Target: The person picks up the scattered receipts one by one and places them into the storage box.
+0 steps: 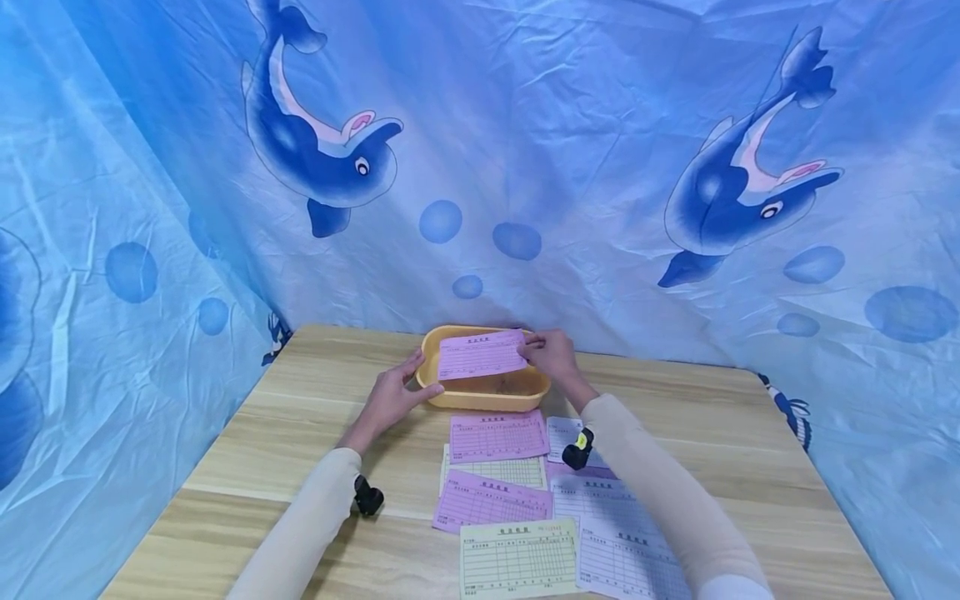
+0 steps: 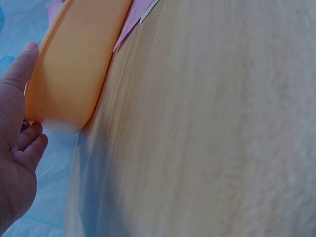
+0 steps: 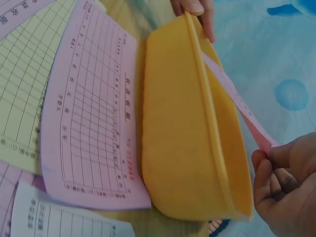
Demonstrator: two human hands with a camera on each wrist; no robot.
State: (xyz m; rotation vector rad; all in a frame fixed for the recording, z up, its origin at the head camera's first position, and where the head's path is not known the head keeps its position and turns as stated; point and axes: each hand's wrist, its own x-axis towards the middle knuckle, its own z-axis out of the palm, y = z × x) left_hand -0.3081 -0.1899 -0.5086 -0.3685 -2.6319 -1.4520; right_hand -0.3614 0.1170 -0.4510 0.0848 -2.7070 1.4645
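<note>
A yellow plastic basin stands at the back of the table. My left hand holds its left end, thumb along the front side and the other fingers round the end. In the left wrist view the basin appears orange beside the left thumb. My right hand pinches the right edge of a pink receipt slip between thumb and fingers. The slip slants over the basin's opening; in the right wrist view this pink slip shows edge-on, reaching down past the rim.
In front of the basin lie more slips: a pink slip close by, another pink slip, a green slip and white slips, some overlapping. The right forearm covers part of them. A blue dolphin-print cloth hangs behind the table.
</note>
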